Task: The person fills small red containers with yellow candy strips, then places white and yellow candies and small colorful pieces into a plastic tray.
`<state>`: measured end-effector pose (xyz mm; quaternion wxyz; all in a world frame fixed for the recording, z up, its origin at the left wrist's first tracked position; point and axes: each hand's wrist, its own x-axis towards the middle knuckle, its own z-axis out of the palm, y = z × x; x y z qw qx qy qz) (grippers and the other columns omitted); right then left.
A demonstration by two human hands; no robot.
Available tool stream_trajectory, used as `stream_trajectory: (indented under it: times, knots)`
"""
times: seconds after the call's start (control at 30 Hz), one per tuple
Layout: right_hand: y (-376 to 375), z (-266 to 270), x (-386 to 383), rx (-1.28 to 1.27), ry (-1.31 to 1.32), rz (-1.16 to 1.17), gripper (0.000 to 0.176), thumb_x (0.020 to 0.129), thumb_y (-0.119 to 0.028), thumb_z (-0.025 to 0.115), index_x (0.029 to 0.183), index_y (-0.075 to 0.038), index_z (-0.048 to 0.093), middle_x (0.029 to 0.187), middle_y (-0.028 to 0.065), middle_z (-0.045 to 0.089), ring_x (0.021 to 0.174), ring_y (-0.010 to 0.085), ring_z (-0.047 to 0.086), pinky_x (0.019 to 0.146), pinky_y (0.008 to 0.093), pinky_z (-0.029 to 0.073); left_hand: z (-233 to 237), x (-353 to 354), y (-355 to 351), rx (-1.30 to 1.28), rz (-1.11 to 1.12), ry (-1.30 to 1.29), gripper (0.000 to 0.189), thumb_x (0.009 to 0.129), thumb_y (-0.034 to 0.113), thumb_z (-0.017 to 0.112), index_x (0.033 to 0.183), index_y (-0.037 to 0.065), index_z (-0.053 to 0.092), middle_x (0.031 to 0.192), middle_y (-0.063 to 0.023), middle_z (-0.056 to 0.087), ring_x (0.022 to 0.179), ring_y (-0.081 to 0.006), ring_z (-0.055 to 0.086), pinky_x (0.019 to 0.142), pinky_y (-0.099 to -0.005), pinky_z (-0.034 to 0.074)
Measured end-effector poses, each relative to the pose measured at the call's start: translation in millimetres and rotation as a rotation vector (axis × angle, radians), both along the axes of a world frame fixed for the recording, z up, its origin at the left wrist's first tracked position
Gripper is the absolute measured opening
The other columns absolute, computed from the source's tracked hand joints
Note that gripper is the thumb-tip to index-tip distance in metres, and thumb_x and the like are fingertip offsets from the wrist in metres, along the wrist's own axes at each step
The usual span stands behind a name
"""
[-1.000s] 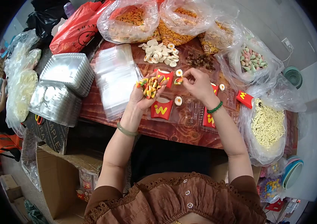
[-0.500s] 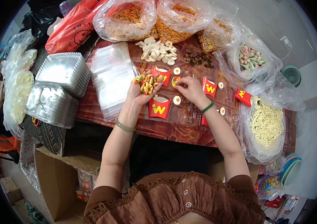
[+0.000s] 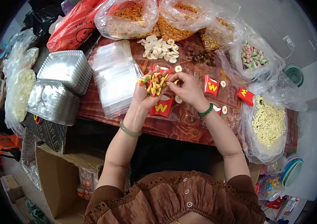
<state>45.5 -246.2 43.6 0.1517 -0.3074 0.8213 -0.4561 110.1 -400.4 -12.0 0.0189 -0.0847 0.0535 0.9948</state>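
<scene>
My left hand [image 3: 140, 96] is palm up and cupped around a small heap of yellow, red and green gummy candies [image 3: 154, 84]. The thumb and forefinger of my right hand [image 3: 189, 89] pinch at the heap's right edge, on what looks like one candy. Beneath both hands lie clear plastic trays [image 3: 188, 116]. They hold red fries-style cartons with a yellow mark, such as the carton [image 3: 161, 107] below my left hand and the carton [image 3: 211, 86] right of my right hand. Fried-egg gummies [image 3: 178, 68] sit beside the cartons. My right hand partly covers one egg gummy.
Stacked clear trays [image 3: 64, 71] and flat plastic sleeves [image 3: 115, 80] are on the left. White egg gummies [image 3: 160, 49] and brown candies [image 3: 200, 57] lie behind. Open candy bags [image 3: 182, 22] line the back; a bag of pale strands [image 3: 268, 125] stands at right. One carton [image 3: 245, 96] leans there.
My right hand has moved left from the tray to the candies in my left hand. A colourful candy remains in the tray where its fingers were. The view has shifted slightly.
</scene>
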Motion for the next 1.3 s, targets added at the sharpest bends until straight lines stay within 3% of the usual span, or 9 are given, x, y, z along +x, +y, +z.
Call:
stream_trajectory:
  times: [0.13, 0.27, 0.43, 0.67, 0.77, 0.97, 1.1, 1.23, 1.3]
  knots:
    - [21.1, -12.6, -20.3, -0.321, -0.109, 0.019, 0.015, 0.088, -0.006, 0.059, 0.102, -0.001, 0.059, 0.093, 0.0005, 0.061, 0.078, 0.0042, 0.055, 0.067, 0.0199, 0.045, -1.2, 5.3, -5.6, 0.055, -0.009, 0.037, 0.031, 0.097, 0.026, 0.041, 0.117, 0.004, 0.050, 0.123, -0.0187, 0.053, 0.117, -0.0374, 0.050, 0.092, -0.0456, 0.049]
    - [41.4, -21.4, -41.4, -0.191, -0.100, -0.022, 0.021, 0.088, -0.006, 0.059, 0.108, -0.001, 0.060, 0.093, -0.0008, 0.062, 0.075, 0.0038, 0.054, 0.065, 0.0190, 0.044, 0.2, 8.2, -10.6, 0.098, -0.028, 0.022, 0.031, 0.097, 0.025, 0.040, 0.119, 0.004, 0.048, 0.122, -0.0195, 0.053, 0.118, -0.0373, 0.049, 0.094, -0.0455, 0.049]
    - [31.5, -44.9, -39.5, -0.171, 0.142, -0.183, 0.013, 0.087, -0.011, 0.063, 0.092, 0.000, 0.065, 0.073, -0.0012, 0.063, 0.064, 0.0037, 0.053, 0.059, 0.0208, 0.044, -4.1, 7.0, -7.0, 0.073, -0.004, -0.017, 0.030, 0.097, 0.024, 0.040, 0.117, 0.004, 0.050, 0.123, -0.0199, 0.053, 0.119, -0.0371, 0.048, 0.094, -0.0467, 0.048]
    - [23.0, -44.7, -33.8, -0.117, 0.144, -0.277, 0.014, 0.086, -0.013, 0.065, 0.087, 0.001, 0.064, 0.074, 0.0007, 0.064, 0.066, 0.0037, 0.054, 0.060, 0.0204, 0.045, -9.0, 5.6, -6.9, 0.067, 0.005, -0.042, 0.028, 0.097, 0.024, 0.040, 0.114, 0.004, 0.051, 0.123, -0.0195, 0.053, 0.117, -0.0370, 0.050, 0.094, -0.0473, 0.047]
    - [22.2, -58.6, -44.4, -0.408, -0.027, -0.225, 0.018, 0.087, -0.013, 0.062, 0.099, 0.001, 0.061, 0.076, 0.0010, 0.062, 0.063, 0.0060, 0.055, 0.053, 0.0198, 0.044, -5.1, 4.3, -5.7, 0.071, 0.029, -0.101, 0.028, 0.097, 0.024, 0.041, 0.115, 0.005, 0.050, 0.122, -0.0193, 0.054, 0.114, -0.0364, 0.052, 0.093, -0.0477, 0.048]
    - [18.8, -13.1, -26.0, -0.490, -0.575, -0.100, 0.018, 0.089, -0.008, 0.058, 0.104, -0.001, 0.062, 0.075, 0.0003, 0.059, 0.058, 0.0029, 0.049, 0.047, 0.0169, 0.038, -1.7, 5.2, 3.3, 0.026, -0.037, -0.066, 0.024, 0.095, 0.025, 0.045, 0.107, 0.008, 0.056, 0.111, -0.0160, 0.061, 0.104, -0.0342, 0.059, 0.086, -0.0447, 0.052]
    - [11.5, -2.3, -21.4, -0.357, -0.397, 0.026, 0.017, 0.088, -0.005, 0.057, 0.104, 0.001, 0.061, 0.092, 0.0031, 0.063, 0.083, 0.0088, 0.060, 0.074, 0.0227, 0.049, 5.0, 9.8, 11.2, 0.007, -0.068, -0.017, 0.025, 0.095, 0.024, 0.043, 0.110, 0.008, 0.056, 0.109, -0.0149, 0.061, 0.101, -0.0333, 0.060, 0.086, -0.0434, 0.052]
    - [13.1, 12.3, -15.1, -0.203, -0.305, 0.122, 0.013, 0.091, -0.003, 0.050, 0.101, 0.001, 0.057, 0.095, 0.0024, 0.060, 0.085, 0.0074, 0.057, 0.072, 0.0229, 0.049, 5.0, 15.9, 13.7, -0.008, -0.097, -0.059, 0.028, 0.095, 0.025, 0.045, 0.111, 0.005, 0.055, 0.110, -0.0176, 0.060, 0.103, -0.0349, 0.059, 0.085, -0.0438, 0.052]
    - [18.3, 14.8, -25.8, -0.075, 0.030, 0.160, 0.011, 0.091, -0.002, 0.048, 0.099, 0.000, 0.056, 0.094, 0.0016, 0.060, 0.083, 0.0061, 0.056, 0.070, 0.0236, 0.048, 3.9, 17.6, 8.7, -0.005, -0.087, -0.082, 0.028, 0.095, 0.025, 0.044, 0.108, 0.003, 0.056, 0.113, -0.0195, 0.058, 0.108, -0.0380, 0.055, 0.087, -0.0469, 0.051]
